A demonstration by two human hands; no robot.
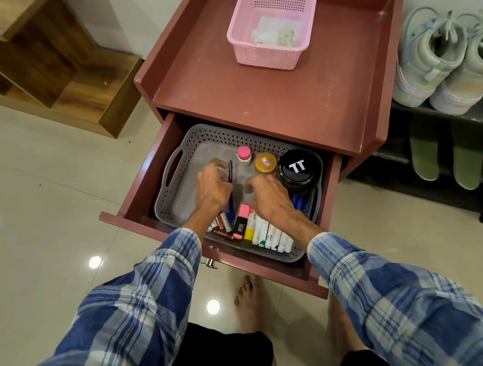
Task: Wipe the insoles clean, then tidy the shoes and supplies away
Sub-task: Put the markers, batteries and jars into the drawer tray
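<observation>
Both hands are inside the open drawer [139,189] of a reddish-brown cabinet, over a grey perforated tray [174,170]. My left hand [212,184] pinches a thin dark pen-like stick [230,170] held upright. Beside it my right hand [266,194] hovers with curled fingers; I see nothing in it. A pale pair of sneakers [442,63] stands on a dark rack at the right, and two green insoles [425,154] lie on the shelf below. On the cabinet top a pink basket [242,38] holds crumpled white wipes [276,32].
The tray holds a pink-capped bottle [244,155], an orange-lidded jar [266,163], a black-lidded jar [297,166], batteries [223,226] and markers [269,233]. A wooden shelf unit [58,66] stands at the left on the glossy tiled floor. My bare foot [246,304] is under the drawer.
</observation>
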